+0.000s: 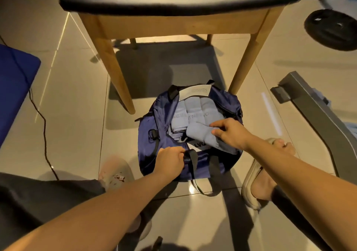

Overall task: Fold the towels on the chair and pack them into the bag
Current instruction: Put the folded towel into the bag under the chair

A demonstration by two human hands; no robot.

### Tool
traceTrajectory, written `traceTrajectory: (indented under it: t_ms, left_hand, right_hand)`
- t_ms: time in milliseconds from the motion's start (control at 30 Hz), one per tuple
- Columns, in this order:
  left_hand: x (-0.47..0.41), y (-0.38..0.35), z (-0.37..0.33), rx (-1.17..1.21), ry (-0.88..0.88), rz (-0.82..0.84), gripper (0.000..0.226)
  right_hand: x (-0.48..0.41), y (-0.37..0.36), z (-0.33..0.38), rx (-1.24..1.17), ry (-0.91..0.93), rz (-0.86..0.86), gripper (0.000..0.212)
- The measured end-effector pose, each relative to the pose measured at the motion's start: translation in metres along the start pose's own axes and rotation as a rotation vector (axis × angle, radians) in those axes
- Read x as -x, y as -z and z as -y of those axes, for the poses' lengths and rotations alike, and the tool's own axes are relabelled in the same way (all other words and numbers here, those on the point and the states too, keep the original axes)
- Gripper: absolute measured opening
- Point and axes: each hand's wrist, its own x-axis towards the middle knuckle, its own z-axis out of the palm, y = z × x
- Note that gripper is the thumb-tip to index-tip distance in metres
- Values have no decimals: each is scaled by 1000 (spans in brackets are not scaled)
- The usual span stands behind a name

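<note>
The navy bag [154,119] stands open on the floor [77,96] at lower centre. Its far rim is just beside the frame-right front leg of the chair [116,73], and bare tile lies open to its left as far as the black cable [44,134]. Pale blue towels [193,107] lie packed side by side inside. The right hand [231,132] rests on the top towel [202,136] at the bag's right edge, and its fingers [214,124] seem to pinch the fold, though blur makes this uncertain. The left hand [170,160] is clenched round the strap [190,158] at the near rim, with a sandalled foot [257,183] close by the bag's lower right.
</note>
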Motion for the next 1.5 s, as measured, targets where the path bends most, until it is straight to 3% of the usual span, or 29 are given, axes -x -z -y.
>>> traceTrajectory:
  t_ms: [67, 133, 267, 333, 500, 600, 667, 833, 1000, 1133, 1233, 1367, 1433, 1500]
  left_hand:
    - [-3, -3, -6, 109, 137, -45, 33]
    - [-8, -3, -9, 140, 214, 11, 56]
    - [-21, 0, -4, 76, 317, 153, 95]
    - [-25, 0, -3, -6, 346, 199, 99]
    - [-22, -8, -2, -30, 341, 154, 69]
    - [-8, -10, 1, 163, 266, 19, 29]
    - [3, -10, 0, 289, 219, -51, 16]
    - [25, -7, -11, 454, 170, 4, 21]
    - [34, 5, -6, 561, 226, -2, 10]
    - [41, 12, -8, 555, 232, -40, 20]
    - [44, 9, -6, 502, 200, -97, 23]
    - [43, 10, -2, 414, 167, -196, 20]
    - [44, 8, 3, 381, 176, -187, 26]
    - [44, 5, 6, 384, 191, -145, 28]
  right_hand:
    - [-4, -2, -2, -1, 3, -3, 35]
    - [-7, -1, -5, -9, 9, -2, 34]
    - [-11, 1, -13, -27, 37, 8, 32]
    - [-14, 2, -16, -38, 52, 18, 32]
    - [-20, 7, -20, -57, 88, 61, 33]
    - [-21, 15, -19, -86, 97, 84, 33]
    - [-21, 21, -18, -91, 112, 90, 33]
    - [-32, 30, 5, -71, 171, 165, 28]
    - [-40, 6, 27, 334, 348, 327, 29]
    - [-47, -10, 38, 483, 305, 421, 24]
    - [-52, -25, 54, 435, 316, 358, 22]
    - [-60, -55, 54, 187, 280, 266, 23]
    - [-59, -63, 48, 160, 184, 396, 31]
    - [-57, -63, 43, 208, 53, 586, 54]
